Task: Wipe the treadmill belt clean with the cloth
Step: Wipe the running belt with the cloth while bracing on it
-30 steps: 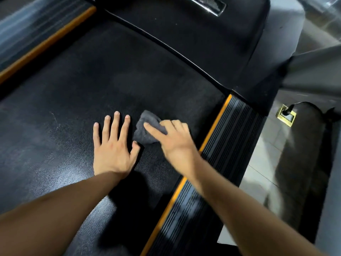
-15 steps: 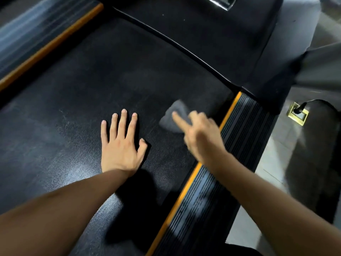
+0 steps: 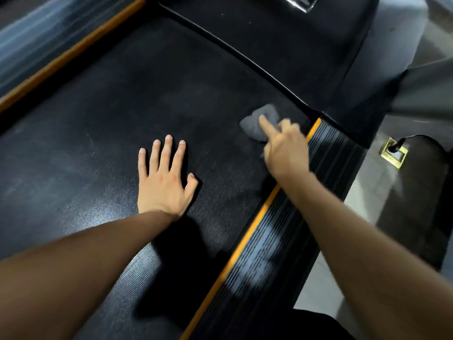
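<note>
left hand (image 3: 163,184) lies flat, fingers spread, mid-frame on the treadmill belt (image 3: 98,148). right hand (image 3: 285,148), blurred, presses the grey cloth (image 3: 256,122) down right of centre; its grip is unclear.

The treadmill belt (image 3: 103,133) lies bare to the left and far of the left hand (image 3: 163,179), which is pressed flat mid-belt — room to sweep there. Far right, the right hand (image 3: 285,148) and grey cloth (image 3: 259,121) sit close to the curved black motor cover (image 3: 282,33) and the ribbed, orange-edged right side rail (image 3: 294,229) — little room between them.
</note>
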A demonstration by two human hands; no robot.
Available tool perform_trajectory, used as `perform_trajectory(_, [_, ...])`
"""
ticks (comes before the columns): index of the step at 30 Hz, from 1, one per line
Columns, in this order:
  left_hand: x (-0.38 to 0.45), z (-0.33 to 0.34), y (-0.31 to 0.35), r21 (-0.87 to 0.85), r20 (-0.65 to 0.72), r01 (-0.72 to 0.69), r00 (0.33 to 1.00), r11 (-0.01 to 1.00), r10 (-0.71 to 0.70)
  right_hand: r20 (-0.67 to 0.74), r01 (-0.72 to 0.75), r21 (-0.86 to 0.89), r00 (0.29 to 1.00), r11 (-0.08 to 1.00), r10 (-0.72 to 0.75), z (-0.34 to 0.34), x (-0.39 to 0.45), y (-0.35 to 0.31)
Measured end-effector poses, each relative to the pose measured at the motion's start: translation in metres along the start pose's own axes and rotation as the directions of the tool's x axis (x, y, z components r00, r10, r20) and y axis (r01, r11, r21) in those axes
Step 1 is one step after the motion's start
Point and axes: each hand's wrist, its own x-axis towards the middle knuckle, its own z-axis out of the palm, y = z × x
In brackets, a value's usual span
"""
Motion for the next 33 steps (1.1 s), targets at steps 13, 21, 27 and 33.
perform_trajectory(13, [-0.020, -0.040, -0.128, -0.054, 0.002, 0.165, 0.986, 0.985, -0.165, -0.067, 0.283, 0.127, 0.959, 0.951, -0.276, 0.010, -0.071, -0.052])
perform_trajectory(21, [-0.020, -0.046, -0.204, 0.010, -0.018, 0.266, 0.964, 0.964, -0.266, -0.097, 0.357, 0.184, 0.934, 0.916, -0.345, 0.027, -0.023, -0.119])
perform_trajectory(27, [-0.017, -0.043, -0.207, 0.003, -0.026, 0.270, 0.963, 0.963, -0.270, -0.086, 0.522, 0.048, 0.852, 0.852, -0.517, 0.046, 0.076, -0.242])
perform_trajectory(33, [-0.014, -0.043, -0.207, -0.005, -0.024, 0.261, 0.965, 0.965, -0.262, -0.093, 0.361, 0.118, 0.931, 0.925, -0.352, 0.056, 0.146, -0.293])
